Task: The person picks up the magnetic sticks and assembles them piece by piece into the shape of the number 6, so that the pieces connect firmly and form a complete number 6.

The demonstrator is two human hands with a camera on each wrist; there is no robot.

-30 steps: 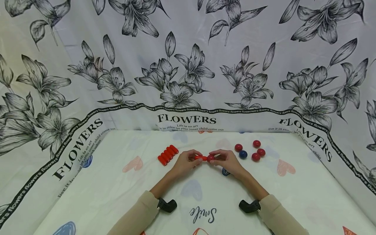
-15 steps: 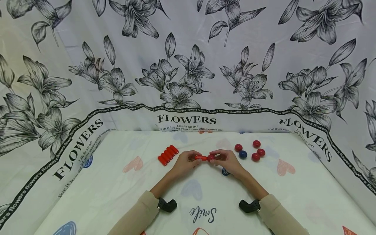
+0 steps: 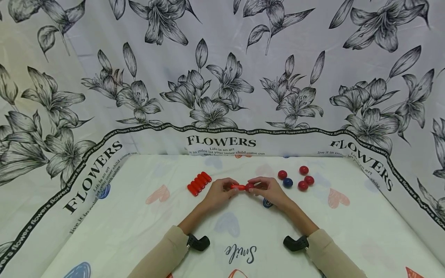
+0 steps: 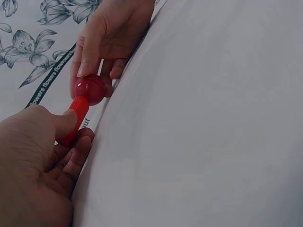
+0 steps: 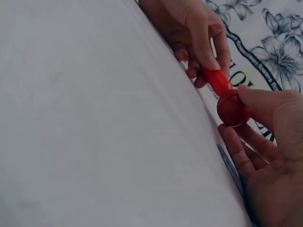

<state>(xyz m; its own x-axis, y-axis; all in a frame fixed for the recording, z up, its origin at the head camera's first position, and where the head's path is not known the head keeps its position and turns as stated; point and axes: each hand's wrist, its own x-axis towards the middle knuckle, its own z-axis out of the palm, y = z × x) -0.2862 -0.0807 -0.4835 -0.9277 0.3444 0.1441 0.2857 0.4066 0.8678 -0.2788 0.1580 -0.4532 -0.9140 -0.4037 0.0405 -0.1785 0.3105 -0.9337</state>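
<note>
In the head view my left hand (image 3: 218,192) pinches a short red plastic stick (image 3: 238,187), shaped like a small handle. My right hand (image 3: 272,190) grips a glossy red ball (image 3: 249,187) between thumb and fingers. The stick's end meets the ball, as the left wrist view shows with the stick (image 4: 79,109) below the ball (image 4: 90,90). In the right wrist view a seam runs round the ball (image 5: 232,109); how firmly the two parts are joined cannot be seen. Both hands are just above the middle of the table.
Several more red sticks (image 3: 199,183) lie side by side left of the hands. To the right are several red balls (image 3: 303,185) and one blue ball (image 3: 287,182). Beyond the table's white cloth (image 3: 139,231) hangs a flower-printed curtain (image 3: 222,77).
Almost nothing differs. Both hands keep the stick and ball end to end in the same place; the head view has shifted very slightly.
</note>
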